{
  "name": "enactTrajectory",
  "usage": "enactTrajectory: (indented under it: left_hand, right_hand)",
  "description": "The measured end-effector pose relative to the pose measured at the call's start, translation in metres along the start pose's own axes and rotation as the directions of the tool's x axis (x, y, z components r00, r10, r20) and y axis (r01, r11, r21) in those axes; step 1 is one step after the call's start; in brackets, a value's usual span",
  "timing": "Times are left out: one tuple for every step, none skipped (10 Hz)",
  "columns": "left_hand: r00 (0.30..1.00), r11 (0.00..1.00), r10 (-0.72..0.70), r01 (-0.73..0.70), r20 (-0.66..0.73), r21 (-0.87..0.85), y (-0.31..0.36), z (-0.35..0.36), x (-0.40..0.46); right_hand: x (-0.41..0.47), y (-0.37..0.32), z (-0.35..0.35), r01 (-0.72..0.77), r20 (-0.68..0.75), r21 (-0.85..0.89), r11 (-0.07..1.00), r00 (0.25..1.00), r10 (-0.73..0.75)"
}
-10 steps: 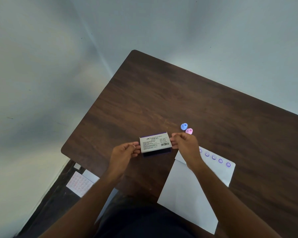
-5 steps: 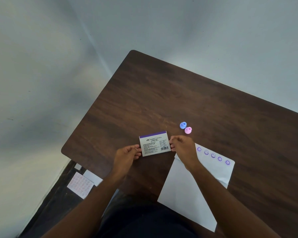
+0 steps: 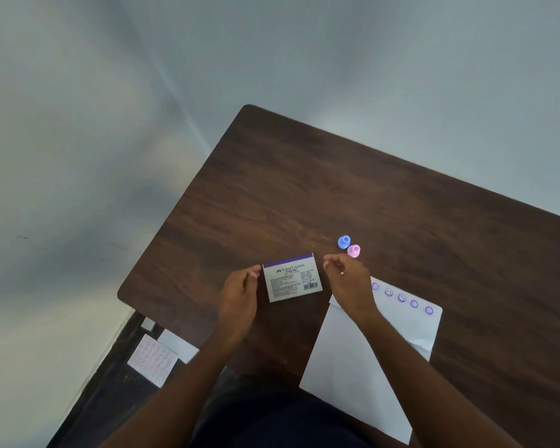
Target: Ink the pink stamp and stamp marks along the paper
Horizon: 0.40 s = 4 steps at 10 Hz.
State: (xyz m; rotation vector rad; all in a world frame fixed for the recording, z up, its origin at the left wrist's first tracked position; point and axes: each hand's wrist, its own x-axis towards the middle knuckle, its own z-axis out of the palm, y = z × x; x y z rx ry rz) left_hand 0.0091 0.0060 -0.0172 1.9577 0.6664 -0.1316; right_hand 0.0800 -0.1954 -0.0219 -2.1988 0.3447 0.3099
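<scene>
The small pink stamp (image 3: 353, 250) stands on the brown table (image 3: 304, 189), touching a blue stamp (image 3: 344, 241) just behind it. A closed grey and purple ink pad case (image 3: 291, 279) lies flat on the table. My left hand (image 3: 240, 295) hovers just left of the case, fingers loosely curled and not touching it. My right hand (image 3: 349, 282) is just right of the case, a little in front of the pink stamp, and holds nothing. The white paper (image 3: 353, 367) lies under my right forearm, with a row of purple smiley marks (image 3: 401, 297) along its far edge.
The table's left edge and rounded near corner are close to my left hand. On the dark floor below lie a sheet covered in pink marks (image 3: 152, 358) and a plain white sheet (image 3: 178, 345). A pale wall stands behind the table.
The ink pad case, held tilted up between both hands a second ago, now lies flat on the table. Both hands have let go and drawn slightly apart.
</scene>
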Motion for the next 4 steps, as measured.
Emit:
enactTrajectory:
  left_hand:
    - [0.986, 0.974, 0.169, -0.165, -0.012, 0.154, 0.021, 0.001, 0.006]
    - [0.956, 0.919, 0.289, -0.289, 0.041, 0.269, 0.055, 0.003, 0.017]
    - [0.851, 0.791, 0.522, -0.507, 0.054, 0.344, 0.104, 0.003, 0.036]
    - [0.673, 0.593, 0.736, -0.692, 0.069, 0.412, 0.179, -0.002, 0.058]
  right_hand:
    - [0.002, -0.013, -0.021, 0.206, -0.089, -0.038, 0.978, 0.974, -0.209]
    - [0.010, -0.035, -0.056, 0.369, -0.161, -0.186, 0.911, 0.903, -0.398]
    - [0.024, -0.065, -0.098, 0.462, -0.224, -0.342, 0.818, 0.805, -0.549]
    - [0.038, -0.100, -0.146, 0.497, -0.288, -0.452, 0.741, 0.704, -0.649]
